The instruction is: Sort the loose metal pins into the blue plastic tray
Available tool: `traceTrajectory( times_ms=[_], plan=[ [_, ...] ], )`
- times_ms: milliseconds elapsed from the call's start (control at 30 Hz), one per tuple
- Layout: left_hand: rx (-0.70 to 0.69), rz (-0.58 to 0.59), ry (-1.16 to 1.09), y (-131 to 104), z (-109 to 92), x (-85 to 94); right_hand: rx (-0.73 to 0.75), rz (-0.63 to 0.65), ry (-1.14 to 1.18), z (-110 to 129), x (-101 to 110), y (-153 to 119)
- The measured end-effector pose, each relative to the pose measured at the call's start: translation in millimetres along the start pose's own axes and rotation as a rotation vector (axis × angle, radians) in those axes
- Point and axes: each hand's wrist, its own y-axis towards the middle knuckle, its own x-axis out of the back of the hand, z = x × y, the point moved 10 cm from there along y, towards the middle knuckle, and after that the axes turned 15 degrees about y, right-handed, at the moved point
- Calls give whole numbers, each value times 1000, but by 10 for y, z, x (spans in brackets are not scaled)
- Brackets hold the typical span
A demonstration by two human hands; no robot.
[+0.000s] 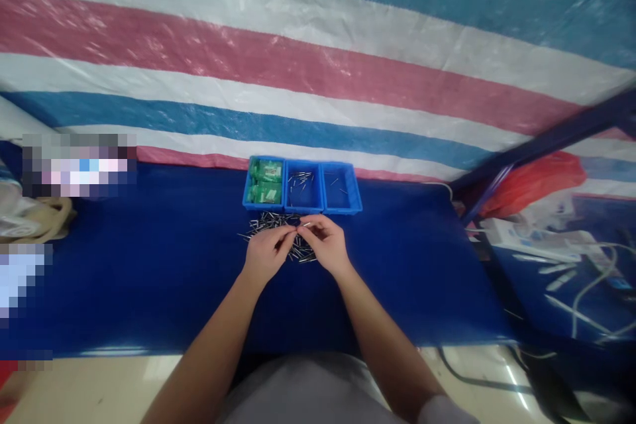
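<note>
My left hand (pixel 268 251) and my right hand (pixel 325 242) meet fingertip to fingertip over a pile of thin metal pieces (pixel 268 220) on the blue table (pixel 407 265). A small, shiny, slim piece (pixel 307 224) shows at the fingers of my right hand, which are pinched. The fingers of my left hand are pinched too, but what they hold is too small to make out. Just behind the pile stand three joined blue bins: the left bin (pixel 245 197) holds green packets (pixel 268 171), the middle bin (pixel 304 208) several metal pieces, the right bin (pixel 350 208) a few.
A striped plastic sheet (pixel 298 66) hangs behind the table. On the right are a dark metal post (pixel 546 136), a red bag (pixel 541 179), a white power strip (pixel 527 238) and cables. A beige basket (pixel 57 215) sits at the far left beside blurred-out items.
</note>
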Motion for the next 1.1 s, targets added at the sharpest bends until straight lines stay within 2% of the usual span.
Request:
traceTrajectory(
  times_ms=[333, 567, 700, 1100],
  plan=[
    [75, 29, 11, 29, 65, 45, -20, -16, -35, 38, 3, -1],
    [109, 12, -33, -9, 126, 3, -66, -29, 7, 8, 20, 13],
    [91, -26, -34, -20, 118, 17, -75, -28, 35, -8, 11, 13],
    [80, 25, -4, -4, 110, 12, -101, -24, 97, -30, 3, 7]
  ],
)
